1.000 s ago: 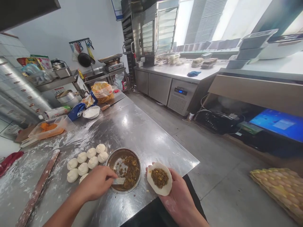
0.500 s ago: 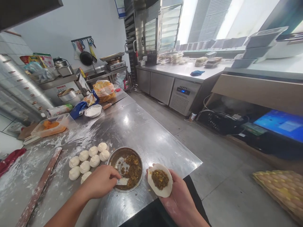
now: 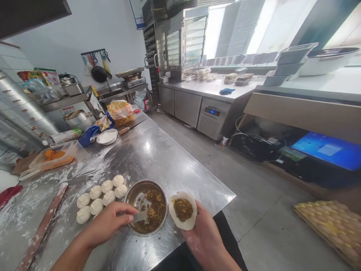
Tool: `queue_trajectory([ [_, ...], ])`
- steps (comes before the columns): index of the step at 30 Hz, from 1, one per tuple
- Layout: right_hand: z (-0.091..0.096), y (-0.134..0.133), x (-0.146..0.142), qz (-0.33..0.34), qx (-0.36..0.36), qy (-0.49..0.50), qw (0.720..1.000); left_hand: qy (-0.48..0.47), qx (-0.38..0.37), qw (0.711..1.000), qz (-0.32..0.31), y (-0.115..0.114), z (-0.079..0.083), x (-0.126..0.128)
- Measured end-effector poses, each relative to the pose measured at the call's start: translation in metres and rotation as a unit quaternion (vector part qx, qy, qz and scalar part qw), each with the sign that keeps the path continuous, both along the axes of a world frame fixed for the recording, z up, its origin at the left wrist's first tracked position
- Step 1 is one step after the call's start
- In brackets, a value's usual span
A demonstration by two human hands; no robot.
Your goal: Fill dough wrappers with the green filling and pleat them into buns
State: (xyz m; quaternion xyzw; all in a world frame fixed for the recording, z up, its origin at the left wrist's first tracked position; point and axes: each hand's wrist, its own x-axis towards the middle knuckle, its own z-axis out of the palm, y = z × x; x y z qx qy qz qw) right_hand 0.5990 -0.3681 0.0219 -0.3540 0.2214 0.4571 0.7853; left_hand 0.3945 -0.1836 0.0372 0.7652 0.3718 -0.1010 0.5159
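My left hand (image 3: 114,222) is closed, thumb and fingers gripping a short flat spatula (image 3: 140,216). The spatula's tip rests in brown minced filling (image 3: 154,205) inside a round metal bowl (image 3: 126,195), whose base shows bare in part. To the right of the bowl, my right hand (image 3: 201,231) cups a round dough wrapper (image 3: 182,224) with a mound of filling (image 3: 183,209) in its middle; the fingers under it are mostly hidden. Several pleated buns (image 3: 96,206) sit in rows left of the bowl, partly covered by my left hand.
A long floury rolling stick (image 3: 46,226) lies on the steel table (image 3: 183,169) at left. Farther back are a plastic tub with orange filling (image 3: 60,160), a bowl of white powder (image 3: 107,137) and a bag (image 3: 121,113). Trays of eggs (image 3: 329,226) stand at lower right.
The view has turned slightly right, so everything sits farther left. My left hand has shifted its hold, and the spatula now tilts upward in the filling. The dough wrapper stays in my right hand.
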Motion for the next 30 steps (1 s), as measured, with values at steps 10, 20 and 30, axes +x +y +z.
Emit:
queue_trajectory([
  [10,0.011,0.027,-0.041,0.033,0.099,0.067,0.992,-0.211,0.584,0.780,-0.079,-0.083,-0.032,0.004],
  [20,0.010,0.017,-0.044,0.050,0.109,0.035,0.992,-0.194,0.672,0.711,-0.077,-0.101,-0.036,-0.001],
  [30,0.010,0.011,-0.045,0.076,0.105,0.023,0.991,-0.195,0.644,0.736,-0.071,-0.100,-0.033,-0.008],
])
